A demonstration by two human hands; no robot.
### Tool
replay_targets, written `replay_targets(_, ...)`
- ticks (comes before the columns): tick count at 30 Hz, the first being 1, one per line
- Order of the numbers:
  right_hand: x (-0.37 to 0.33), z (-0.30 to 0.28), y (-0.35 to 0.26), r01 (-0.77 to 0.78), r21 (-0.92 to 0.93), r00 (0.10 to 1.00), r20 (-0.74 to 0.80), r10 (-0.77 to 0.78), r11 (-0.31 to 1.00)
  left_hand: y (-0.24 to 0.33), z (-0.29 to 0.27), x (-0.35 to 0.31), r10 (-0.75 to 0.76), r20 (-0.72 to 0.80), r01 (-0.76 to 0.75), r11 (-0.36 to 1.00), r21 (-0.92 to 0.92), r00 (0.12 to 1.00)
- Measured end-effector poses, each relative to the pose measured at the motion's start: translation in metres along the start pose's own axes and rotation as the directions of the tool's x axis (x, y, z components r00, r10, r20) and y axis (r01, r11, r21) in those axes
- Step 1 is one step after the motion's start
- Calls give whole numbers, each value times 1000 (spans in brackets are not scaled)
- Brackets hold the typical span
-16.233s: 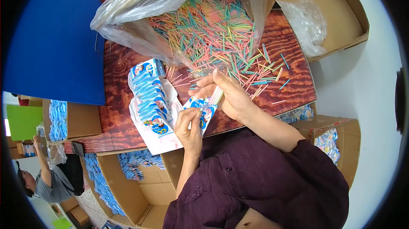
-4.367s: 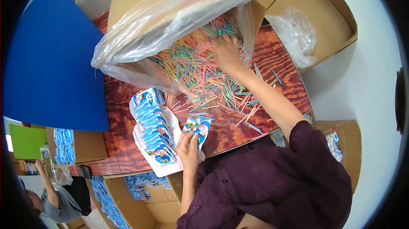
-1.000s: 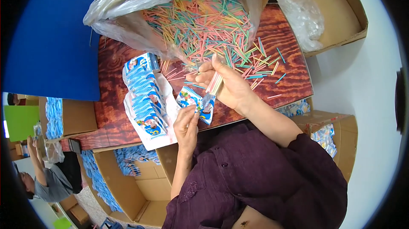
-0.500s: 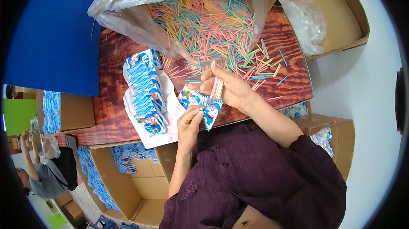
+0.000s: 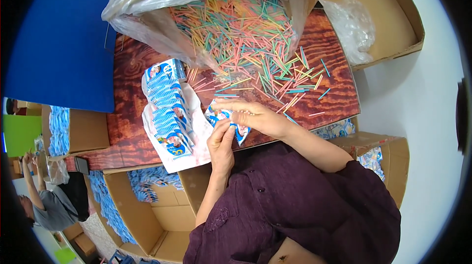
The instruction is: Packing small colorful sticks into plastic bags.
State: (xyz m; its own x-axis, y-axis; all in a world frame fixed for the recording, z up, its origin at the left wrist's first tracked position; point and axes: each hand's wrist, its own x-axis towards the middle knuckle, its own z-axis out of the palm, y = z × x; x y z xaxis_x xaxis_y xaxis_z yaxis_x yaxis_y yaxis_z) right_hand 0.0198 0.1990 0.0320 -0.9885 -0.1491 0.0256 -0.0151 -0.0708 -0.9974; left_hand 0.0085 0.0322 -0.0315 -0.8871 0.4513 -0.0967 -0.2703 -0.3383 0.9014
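Note:
A small blue-and-white printed packet [image 5: 242, 135] is pinched at its upper edge by my left hand [image 5: 220, 141], thumb against curled fingers. My right hand [image 5: 263, 120] lies across the packet's mouth, fingers stretched leftward and thumb pressed down at the opening. Only a sliver of the thin coloured sticks shows between its thumb and fingers; the rest are hidden by the hand and packet. Behind my hands, a second packet [image 5: 215, 115] lies on the table, partly covered. To their left, overlapping rows of flat packets [image 5: 169, 109] rest on a white sheet [image 5: 196, 153].
A plastic-lined box [image 5: 147, 33] spills pink, green, yellow and blue sticks [image 5: 241, 28] onto the wood-patterned table [image 5: 130, 67]. Cartons with packets stand below the table edge, including an open carton [image 5: 169, 215]. A co-worker [image 5: 54, 207] works at far left, beyond a blue panel [image 5: 59, 43].
My right hand has swung down over the packet's mouth, its fingers now pointing left. The bundle of sticks, plainly visible before, is now mostly hidden. My left hand keeps its pinch.

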Motion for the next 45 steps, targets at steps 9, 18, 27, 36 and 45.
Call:
replay_targets(9,-18,10,-31,102,-674,961,-124,-248,731,10,-7,4,-110,-20,108,989,-105,994)
replay_targets(18,-18,35,-14,228,-715,949,11,-315,661,43,-11,-6,165,23,-167,969,183,986)
replay_targets(27,-19,39,6,112,-524,987,-39,-155,844,41,-82,-9,543,-501,-158,768,620,674)
replay_targets(36,-18,15,7,-30,-475,961,-257,-106,879,36,-52,8,885,-44,-52,77,996,463)
replay_targets(45,-14,11,13,-46,-404,955,-287,-78,914,6,-14,36,358,238,-287,89,954,903)
